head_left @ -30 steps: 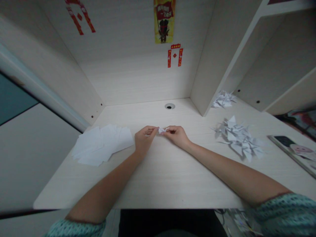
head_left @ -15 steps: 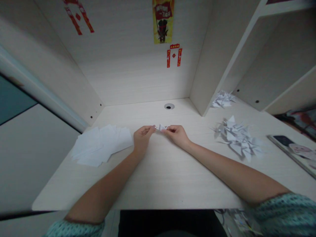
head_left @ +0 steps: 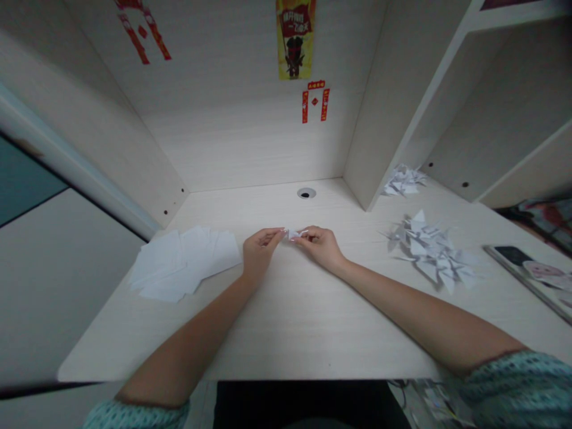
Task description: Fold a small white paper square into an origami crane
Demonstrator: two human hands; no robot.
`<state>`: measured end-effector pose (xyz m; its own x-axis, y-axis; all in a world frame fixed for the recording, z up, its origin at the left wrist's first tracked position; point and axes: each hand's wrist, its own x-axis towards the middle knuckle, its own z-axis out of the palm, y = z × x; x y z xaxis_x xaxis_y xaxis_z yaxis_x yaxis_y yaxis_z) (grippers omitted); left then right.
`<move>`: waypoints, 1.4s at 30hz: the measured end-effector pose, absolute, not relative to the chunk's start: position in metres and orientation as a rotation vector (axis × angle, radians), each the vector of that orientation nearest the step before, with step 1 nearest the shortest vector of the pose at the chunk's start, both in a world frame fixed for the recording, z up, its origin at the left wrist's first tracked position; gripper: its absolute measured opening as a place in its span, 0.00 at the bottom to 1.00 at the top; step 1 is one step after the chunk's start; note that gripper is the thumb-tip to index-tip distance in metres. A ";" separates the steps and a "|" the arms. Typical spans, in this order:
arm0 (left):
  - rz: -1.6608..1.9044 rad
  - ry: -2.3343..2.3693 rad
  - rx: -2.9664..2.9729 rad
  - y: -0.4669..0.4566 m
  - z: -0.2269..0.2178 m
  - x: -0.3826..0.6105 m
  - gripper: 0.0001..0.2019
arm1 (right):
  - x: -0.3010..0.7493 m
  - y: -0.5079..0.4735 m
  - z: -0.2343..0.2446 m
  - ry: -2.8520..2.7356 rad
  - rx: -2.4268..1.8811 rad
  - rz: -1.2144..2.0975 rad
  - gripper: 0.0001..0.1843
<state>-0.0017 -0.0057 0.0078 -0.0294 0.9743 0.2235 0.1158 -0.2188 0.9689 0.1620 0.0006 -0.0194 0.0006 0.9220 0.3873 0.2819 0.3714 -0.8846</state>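
Observation:
A small folded white paper crane (head_left: 294,234) is held between my two hands above the middle of the desk. My left hand (head_left: 260,247) pinches its left end between thumb and fingertips. On the other side my right hand (head_left: 322,243) grips the right part with thumb and fingers. The fingertips hide much of the folds. Close to my left hand lies a spread stack of white paper sheets (head_left: 179,262). Right of my right hand is a heap of folded white paper cranes (head_left: 431,247).
Another pile of folded paper (head_left: 404,180) sits behind the upright divider panel (head_left: 379,119). A phone (head_left: 531,274) lies at the right of the desk (head_left: 286,333). A round cable hole (head_left: 306,193) is near the back wall, which bears red stickers (head_left: 315,101).
My left hand has shifted slightly right, closer to my right hand. The paper crane between them now shows less, and its visible wing has flattened.

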 end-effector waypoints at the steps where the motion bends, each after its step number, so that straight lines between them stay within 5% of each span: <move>1: 1.344 1.213 1.444 -0.005 0.007 -0.001 0.12 | 0.162 0.000 -0.019 -1.541 -1.116 0.715 0.15; 42: 1.409 1.189 1.363 -0.011 0.011 0.001 0.12 | 0.158 0.003 -0.014 -1.359 -1.037 1.032 0.17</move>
